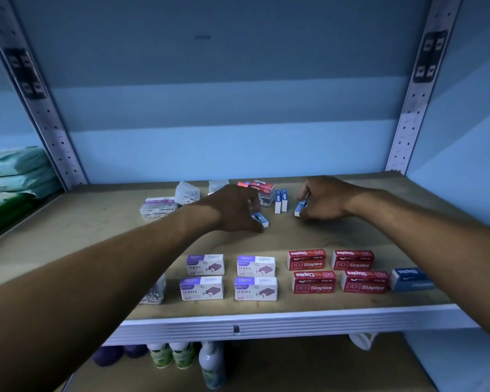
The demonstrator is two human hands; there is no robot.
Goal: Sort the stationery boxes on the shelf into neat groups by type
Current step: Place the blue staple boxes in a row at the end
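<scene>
On the wooden shelf [96, 244], my left hand [232, 207] grips a small blue staple box [260, 219] near the middle back. My right hand [326, 198] pinches another small blue box [300, 208]. Between them two small blue boxes [281, 201] stand upright. Behind my left hand sit a red staple box [262, 186] and a clear box of clips, partly hidden. At the front, several white-and-purple staple boxes [229, 275] form a block, several red staple boxes [337, 271] form another, and one larger blue staple box [410, 279] lies at the right.
Clear paper-clip boxes [157, 207] and bags of clips [186, 192] lie at the back left; another clear clip box [156, 290] peeks from under my left forearm. Perforated uprights [413, 94] flank the shelf. Packets [12, 176] are stacked at left. Bottles [181, 355] stand on the shelf below.
</scene>
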